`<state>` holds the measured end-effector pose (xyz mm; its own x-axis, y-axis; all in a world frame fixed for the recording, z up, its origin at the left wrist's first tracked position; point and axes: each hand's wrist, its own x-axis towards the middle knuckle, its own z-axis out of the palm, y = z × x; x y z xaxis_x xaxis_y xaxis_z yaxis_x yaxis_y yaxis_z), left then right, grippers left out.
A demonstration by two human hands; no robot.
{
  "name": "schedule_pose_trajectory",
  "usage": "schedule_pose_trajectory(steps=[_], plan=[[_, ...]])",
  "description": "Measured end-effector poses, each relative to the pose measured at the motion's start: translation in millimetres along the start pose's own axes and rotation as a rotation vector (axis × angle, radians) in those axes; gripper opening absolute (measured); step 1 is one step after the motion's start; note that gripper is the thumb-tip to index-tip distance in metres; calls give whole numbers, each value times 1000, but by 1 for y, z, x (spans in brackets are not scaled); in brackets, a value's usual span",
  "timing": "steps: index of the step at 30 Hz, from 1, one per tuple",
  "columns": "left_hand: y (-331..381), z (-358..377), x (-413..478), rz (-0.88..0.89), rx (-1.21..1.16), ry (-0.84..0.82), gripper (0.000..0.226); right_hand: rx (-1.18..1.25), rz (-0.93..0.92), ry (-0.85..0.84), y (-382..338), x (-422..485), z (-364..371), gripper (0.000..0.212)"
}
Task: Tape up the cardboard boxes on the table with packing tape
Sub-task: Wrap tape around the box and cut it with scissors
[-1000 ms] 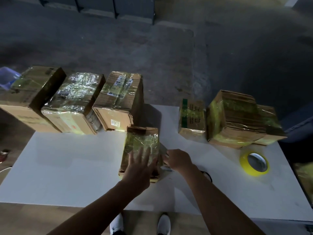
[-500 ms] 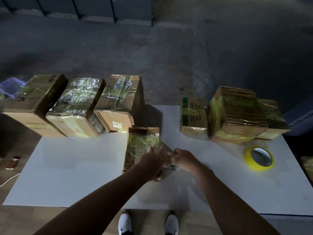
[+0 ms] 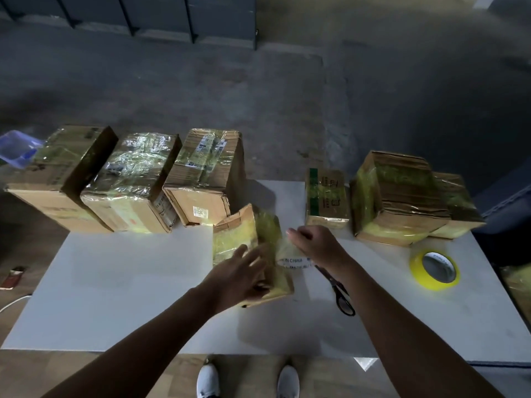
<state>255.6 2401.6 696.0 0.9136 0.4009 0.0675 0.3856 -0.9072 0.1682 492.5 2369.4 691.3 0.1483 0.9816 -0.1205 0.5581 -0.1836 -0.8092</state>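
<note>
My left hand (image 3: 241, 275) presses the tilted box (image 3: 235, 237) at desk (image 3: 129, 282) centre, fingers straight. My right hand (image 3: 316, 245) pinches a tape strip (image 3: 291, 261) running to the box. The roll (image 3: 434, 270) lies far right.

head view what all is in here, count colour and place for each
table: 1, white, centre
left boxes: 3, brown, taped, table's far left edge
right boxes: 3, brown, taped, far right
middle box: 1, brown, taped, tilted at centre
tape roll: 1, yellow, right of table
scissors: 1, black, under right forearm
clear strip: 1, printed, beside middle box
tub: 1, blue, far left
shoes: 2, white, floor below table
left hand: 1, on middle box
right hand: 1, above clear strip, grip hidden
</note>
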Motion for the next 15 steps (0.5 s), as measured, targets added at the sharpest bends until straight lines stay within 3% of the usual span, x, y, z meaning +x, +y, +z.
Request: schedule_pose_trajectory(steps=[3, 8, 15], plan=[[-6, 5, -16, -98, -165, 47, 69, 40, -92, -21, -16, 2, 0, 43], [-18, 8, -39, -143, -221, 77, 73, 63, -78, -39, -30, 3, 21, 50], [-26, 15, -51, -143, -181, 127, 71, -358, -235, 63, -55, 7, 28, 44]])
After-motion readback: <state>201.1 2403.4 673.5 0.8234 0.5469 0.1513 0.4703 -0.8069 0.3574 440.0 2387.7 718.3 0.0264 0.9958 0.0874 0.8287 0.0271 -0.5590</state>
